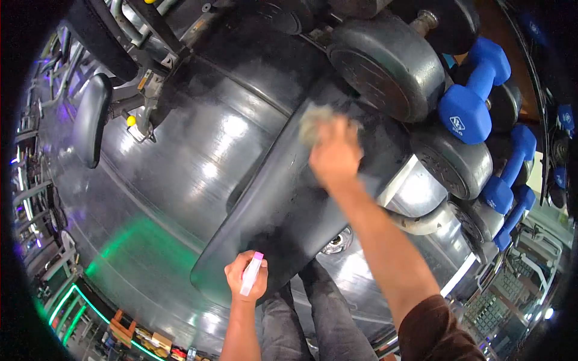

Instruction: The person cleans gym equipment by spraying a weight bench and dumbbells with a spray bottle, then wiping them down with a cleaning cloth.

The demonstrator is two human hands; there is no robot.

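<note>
A long black padded bench (265, 198) runs diagonally in front of me. My right hand (337, 150), smeared by motion, is on the far part of its pad with a pale greyish cloth (316, 123) under the fingers. Close to the bench's near end, my left hand (244, 277) is wrapped round a spray bottle (250, 278) with a white head and a pink tip. The rest of the bottle is hidden by the hand and the viewing angle.
Black dumbbells (391, 66) line a rack at the right, beside the bench. Blue dumbbells (466, 111) lie on top of them. A machine with a black pad (93, 120) stands at the left on the dark rubber floor (162, 162). My legs (331, 310) are below the bench.
</note>
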